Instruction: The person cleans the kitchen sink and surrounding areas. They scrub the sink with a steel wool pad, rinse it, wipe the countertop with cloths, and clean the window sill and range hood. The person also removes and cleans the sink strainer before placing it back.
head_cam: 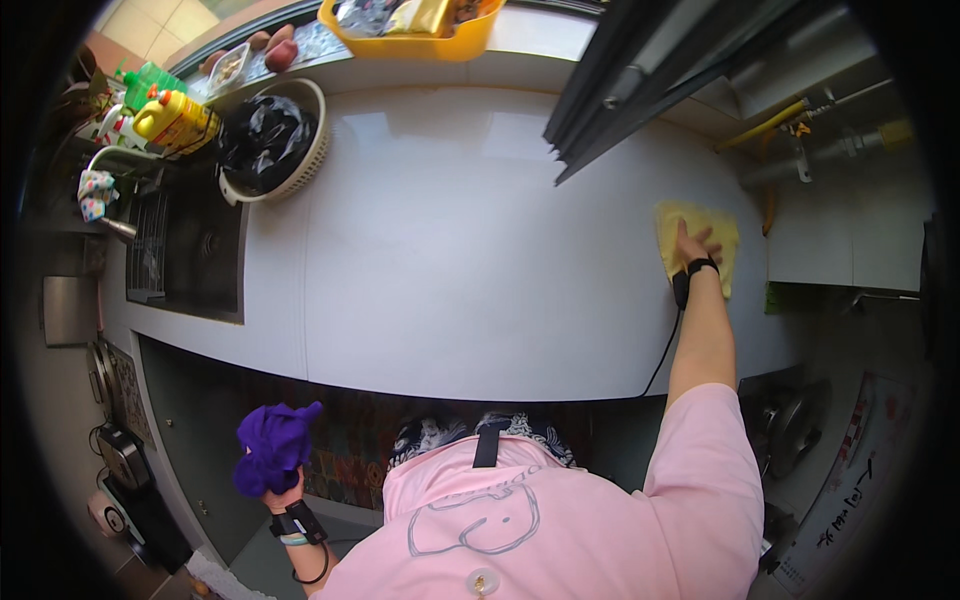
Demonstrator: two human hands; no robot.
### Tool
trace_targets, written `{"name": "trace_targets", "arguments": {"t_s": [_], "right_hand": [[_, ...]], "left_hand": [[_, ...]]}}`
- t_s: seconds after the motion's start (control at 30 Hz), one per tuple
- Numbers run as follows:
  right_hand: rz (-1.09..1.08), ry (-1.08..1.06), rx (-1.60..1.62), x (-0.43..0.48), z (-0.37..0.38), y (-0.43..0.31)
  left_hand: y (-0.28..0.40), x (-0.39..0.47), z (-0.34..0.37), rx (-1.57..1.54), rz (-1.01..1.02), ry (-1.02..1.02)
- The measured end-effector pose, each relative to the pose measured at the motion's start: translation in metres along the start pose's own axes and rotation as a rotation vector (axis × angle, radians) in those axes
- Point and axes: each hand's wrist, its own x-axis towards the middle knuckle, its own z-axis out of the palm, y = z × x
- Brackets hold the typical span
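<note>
At the right end of the white countertop (450, 262), my right hand (699, 246) lies flat with fingers spread on a yellow cloth (677, 217). The cloth is spread out on the counter under the palm. My left hand (283, 496) is low at the left, in front of the counter's edge, holding a bunched purple cloth (274, 448). That cloth hides most of the fingers. Each wrist wears a black strap with a small device and a cable.
A sink (202, 240) is at the left, beside a basket (319, 142) lined with a black bag. Bottles (176, 120) stand behind the sink. A yellow bin (420, 46) rests on the sill. A dark window frame (622, 90) juts over the counter. Yellow pipe (765, 126) runs at right.
</note>
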Motion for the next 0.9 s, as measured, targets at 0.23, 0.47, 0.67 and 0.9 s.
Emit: {"name": "trace_targets", "arguments": {"t_s": [0.23,0.47,0.67,0.9], "right_hand": [[-0.893,-0.028,-0.357,-0.246,0.084,-0.130],[-1.590,-0.179,-0.433,-0.553,0.183,-0.144],[-1.541,-0.169,-0.122,-0.556,0.200,-0.055],[-0.382,-0.099,-0.229,-0.349,0.132,0.107]], "left_hand": [[0.063,0.070,-0.038,0.125,-0.004,-0.069],[0.141,0.163,-0.039,0.242,-0.078,-0.229],[0.158,0.169,0.014,0.219,-0.148,-0.108],[0.164,0.189,-0.002,1.020,0.361,-0.554]]}}
